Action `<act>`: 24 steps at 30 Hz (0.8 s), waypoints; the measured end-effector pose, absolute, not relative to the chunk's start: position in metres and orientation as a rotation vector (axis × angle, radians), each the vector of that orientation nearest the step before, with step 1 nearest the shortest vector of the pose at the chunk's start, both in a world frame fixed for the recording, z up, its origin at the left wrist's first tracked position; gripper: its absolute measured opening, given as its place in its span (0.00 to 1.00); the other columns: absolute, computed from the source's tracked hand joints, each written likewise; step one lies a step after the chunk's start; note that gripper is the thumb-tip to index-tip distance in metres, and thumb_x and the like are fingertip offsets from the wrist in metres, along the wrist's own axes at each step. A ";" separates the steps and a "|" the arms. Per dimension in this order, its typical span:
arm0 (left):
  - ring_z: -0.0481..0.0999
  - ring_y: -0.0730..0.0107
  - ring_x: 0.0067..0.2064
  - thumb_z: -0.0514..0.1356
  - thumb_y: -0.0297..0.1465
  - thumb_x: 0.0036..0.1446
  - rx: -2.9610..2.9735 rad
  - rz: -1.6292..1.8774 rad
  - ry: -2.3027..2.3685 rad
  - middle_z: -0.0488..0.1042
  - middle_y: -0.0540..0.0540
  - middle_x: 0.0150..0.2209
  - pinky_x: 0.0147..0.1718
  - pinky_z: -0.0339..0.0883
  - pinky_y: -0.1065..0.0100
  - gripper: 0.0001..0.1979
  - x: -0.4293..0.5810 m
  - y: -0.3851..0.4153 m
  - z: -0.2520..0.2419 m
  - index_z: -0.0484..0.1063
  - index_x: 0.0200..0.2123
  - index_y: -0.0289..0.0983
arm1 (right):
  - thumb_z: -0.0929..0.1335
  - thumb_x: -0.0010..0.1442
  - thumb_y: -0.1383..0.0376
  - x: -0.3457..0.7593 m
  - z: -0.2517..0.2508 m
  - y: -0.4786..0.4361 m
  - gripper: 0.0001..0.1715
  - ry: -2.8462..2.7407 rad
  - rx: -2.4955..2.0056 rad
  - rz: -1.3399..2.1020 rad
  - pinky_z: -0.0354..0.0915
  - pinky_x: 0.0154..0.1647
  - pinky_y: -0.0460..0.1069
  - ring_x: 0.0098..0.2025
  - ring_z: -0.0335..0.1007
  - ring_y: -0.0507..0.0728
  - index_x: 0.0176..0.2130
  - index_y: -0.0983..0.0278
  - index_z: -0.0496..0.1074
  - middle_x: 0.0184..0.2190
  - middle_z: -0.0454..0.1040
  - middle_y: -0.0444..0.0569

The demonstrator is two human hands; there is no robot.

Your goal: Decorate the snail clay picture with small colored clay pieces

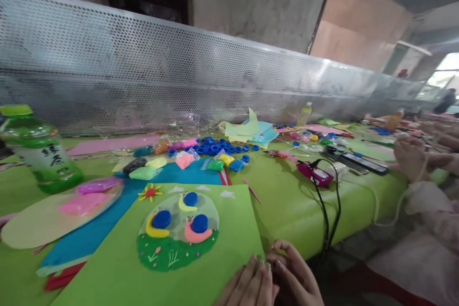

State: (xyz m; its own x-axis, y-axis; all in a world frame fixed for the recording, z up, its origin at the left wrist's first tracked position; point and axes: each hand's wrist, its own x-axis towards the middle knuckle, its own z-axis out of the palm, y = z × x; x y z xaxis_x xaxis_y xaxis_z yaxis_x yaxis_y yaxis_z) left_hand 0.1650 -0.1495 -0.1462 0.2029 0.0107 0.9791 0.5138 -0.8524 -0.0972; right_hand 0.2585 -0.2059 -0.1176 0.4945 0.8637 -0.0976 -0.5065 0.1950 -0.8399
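Observation:
At the lower right corner of a green sheet (229, 244), my left hand (249, 282) and my right hand (296, 275) meet fingertip to fingertip. Both are closed, the left fingers pressed side by side and the right ones curled; whatever is between them is hidden. On the sheet is a clay picture (177, 232) with a dark green base. Three clay snails in yellow, pale yellow and pink each have a blue bottle cap (199, 223) as a shell. A clay sun (150, 192) and small white clouds (203, 188) sit above them.
Behind the sheet lie loose blue caps (215, 146) and colored clay packets (184, 160). A green tea bottle (39, 153) stands left. To the right are a pink tool (253, 190), a pink device (315, 174) with black cables, and another person's hands (410, 158). A perforated metal panel (161, 71) runs along the back.

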 end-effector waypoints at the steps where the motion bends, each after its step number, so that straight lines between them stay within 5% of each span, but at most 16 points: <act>1: 0.79 0.76 0.37 0.55 0.28 0.59 -2.066 -1.704 -0.478 0.79 0.48 0.30 0.52 0.64 0.76 0.08 0.166 -0.149 -0.149 0.73 0.36 0.31 | 0.77 0.40 0.58 0.259 -0.116 -0.205 0.21 -0.433 -0.944 1.020 0.66 0.28 0.43 0.25 0.71 0.50 0.33 0.63 0.71 0.23 0.75 0.45; 11: 0.72 0.71 0.52 0.53 0.27 0.60 -1.985 -1.764 -0.437 0.78 0.49 0.33 0.58 0.58 0.71 0.08 0.171 -0.143 -0.165 0.72 0.35 0.33 | 0.78 0.40 0.61 0.263 -0.117 -0.203 0.19 -0.392 -0.843 1.108 0.67 0.30 0.42 0.27 0.74 0.51 0.32 0.63 0.71 0.24 0.77 0.46; 24: 0.70 0.67 0.53 0.54 0.26 0.59 -2.021 -1.732 -0.489 0.79 0.47 0.34 0.61 0.55 0.67 0.08 0.165 -0.150 -0.159 0.73 0.35 0.32 | 0.77 0.41 0.63 0.263 -0.118 -0.203 0.18 -0.387 -0.824 1.141 0.68 0.31 0.43 0.29 0.75 0.52 0.33 0.63 0.71 0.26 0.78 0.47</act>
